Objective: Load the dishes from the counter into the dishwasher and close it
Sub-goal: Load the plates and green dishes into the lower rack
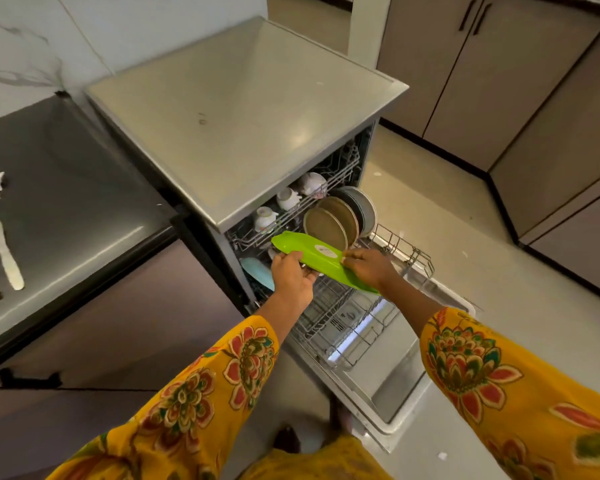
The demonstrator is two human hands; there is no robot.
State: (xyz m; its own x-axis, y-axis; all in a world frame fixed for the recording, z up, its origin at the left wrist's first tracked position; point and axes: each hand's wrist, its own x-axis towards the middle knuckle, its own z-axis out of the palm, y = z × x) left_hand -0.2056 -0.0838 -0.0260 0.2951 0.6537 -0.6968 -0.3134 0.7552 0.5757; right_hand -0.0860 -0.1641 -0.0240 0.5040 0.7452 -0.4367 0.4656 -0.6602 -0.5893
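So I've got the long green tray in both hands, held over the pulled-out lower rack near the middle of the frame. My left hand grips its near edge from below with the fingers curled up around it, and my right hand pinches the other long side, fingertips on the rim right by a little round sticker. The tray sits tilted, one end up toward the upper rack, the other dipping down to the right behind my right wrist.

The dishwasher is wide open, door dropped flat toward the lower right of the frame. Just above the tray, a row of round plates stands on edge in the lower rack, brownish ones in front and grey-blue ones behind. Three white cups sit in the upper rack. A pale blue dish leans at the left end of the lower rack, just beside my left hand.

Over at the left edge of the frame the dark counter has a pale spatula-looking utensil on it and some white bits I can't make out. Both my sleeves are yellow with big flowers.
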